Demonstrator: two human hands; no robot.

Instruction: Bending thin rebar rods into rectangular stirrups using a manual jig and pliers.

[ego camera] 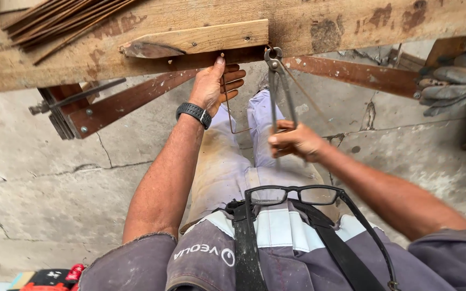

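Observation:
My left hand [211, 85] presses against the underside edge of a worn wooden bench top [319, 24], thumb up, fingers around a thin bent wire rod [228, 110] that hangs down from the edge. A black watch sits on that wrist. My right hand [293, 141] grips the handles of long metal pincers [276, 81], whose jaws bite at the bench edge beside a small wooden block [200, 39] fixed to the top.
A bundle of thin rusty rods [63, 19] lies on the bench at top left. Brown metal braces [130, 99] run under the bench. A gloved hand of another person [451, 81] rests at the right. Glasses [295, 195] hang on my chest. Cracked concrete floor below.

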